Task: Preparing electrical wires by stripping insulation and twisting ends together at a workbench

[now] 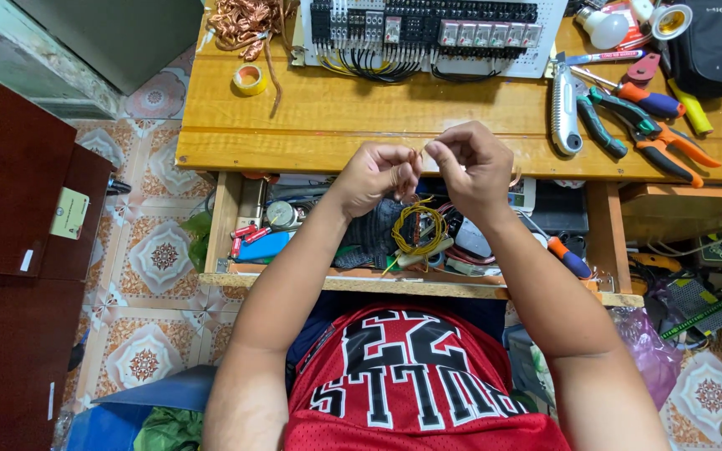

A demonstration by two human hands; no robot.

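Left hand and right hand: raised together over drawer, fingertips pinched on thin copper wire, held taut for close work. Yellow wire coil below. Pliers on bench.

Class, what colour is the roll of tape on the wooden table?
Yellow; the roll of tape shows best in the head view.

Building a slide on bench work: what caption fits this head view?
Left hand and right hand pinch a thin copper wire above a wooden workbench.
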